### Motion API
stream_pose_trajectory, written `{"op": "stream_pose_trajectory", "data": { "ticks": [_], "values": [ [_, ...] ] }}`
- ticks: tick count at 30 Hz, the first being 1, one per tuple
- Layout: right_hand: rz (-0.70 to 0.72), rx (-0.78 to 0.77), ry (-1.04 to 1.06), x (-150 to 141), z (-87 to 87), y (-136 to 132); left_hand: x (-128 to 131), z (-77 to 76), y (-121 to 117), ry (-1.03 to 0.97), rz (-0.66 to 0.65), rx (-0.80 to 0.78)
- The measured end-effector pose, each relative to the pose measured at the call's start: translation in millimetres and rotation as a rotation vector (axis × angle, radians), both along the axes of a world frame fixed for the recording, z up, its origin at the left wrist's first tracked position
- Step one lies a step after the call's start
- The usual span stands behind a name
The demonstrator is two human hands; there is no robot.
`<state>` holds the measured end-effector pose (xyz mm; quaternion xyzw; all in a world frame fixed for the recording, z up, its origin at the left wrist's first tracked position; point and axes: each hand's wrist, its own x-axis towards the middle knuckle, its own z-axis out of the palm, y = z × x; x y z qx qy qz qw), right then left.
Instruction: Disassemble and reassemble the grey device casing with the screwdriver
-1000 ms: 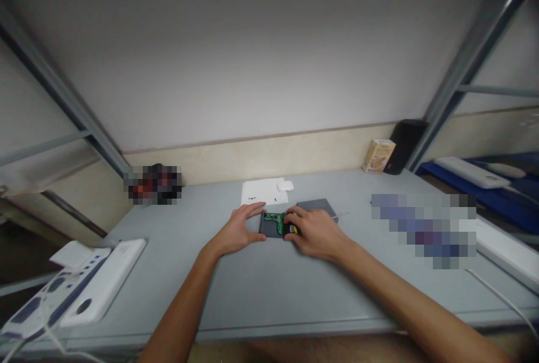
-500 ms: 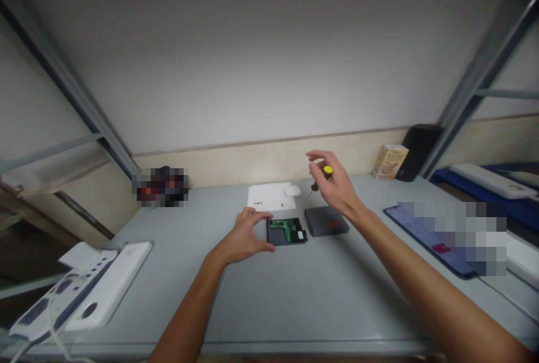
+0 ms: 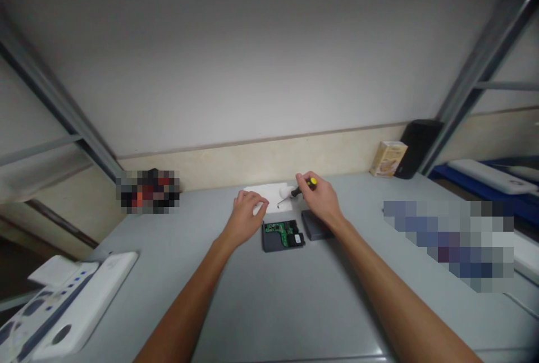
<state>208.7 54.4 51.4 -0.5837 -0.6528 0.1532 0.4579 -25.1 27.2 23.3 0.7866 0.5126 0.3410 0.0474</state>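
In my right hand is a screwdriver with a black and yellow handle. Its thin shaft slants down left, and the tip is by a small dark piece on a white sheet of paper. My left hand is over the left part of the paper, thumb and forefinger close together; whatever they may hold is too small to make out. Just below the paper lies a dark case half with a green circuit board. A dark grey cover sits to its right, partly under my right forearm.
A white rounded object rests on the paper. At the left are white power strips. A yellow box and a black speaker-like object stand at the back right. Blurred-out items lie at both sides.
My left hand has left the case half and moved up onto the paper. My right hand has come down and left, bringing the screwdriver tip to the paper. The view has shifted slightly.
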Motion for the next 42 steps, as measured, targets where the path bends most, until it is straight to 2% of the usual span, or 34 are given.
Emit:
{"op": "stream_pose_trajectory", "data": {
  "ticks": [4, 7, 14, 23, 33, 42],
  "values": [
    [-0.022, 0.002, -0.086, -0.2, 2.0, -1.8, 11.1, 1.2, 21.2, -0.023, 0.070, 0.029],
    [-0.010, 0.009, -0.090, -0.7, 0.9, -2.5, 14.6, -1.1, 20.4, -0.061, 0.116, 0.067],
    [0.028, 0.048, -0.042, -0.7, -2.7, -2.4, 11.7, -2.5, 6.9, -0.011, 0.042, 0.123],
    [0.208, 0.067, 0.343, -1.9, 5.8, -5.6, 6.0, -0.2, 9.4, -0.025, -0.029, 0.027],
    [0.179, 0.060, 0.412, 0.1, 9.9, -7.0, 3.8, 4.2, 8.8, -0.134, -0.134, 0.005],
    [0.185, 0.068, 0.418, 0.7, 9.5, -6.2, 3.8, 3.8, 9.0, -0.155, -0.148, -0.012]
  ]
}}
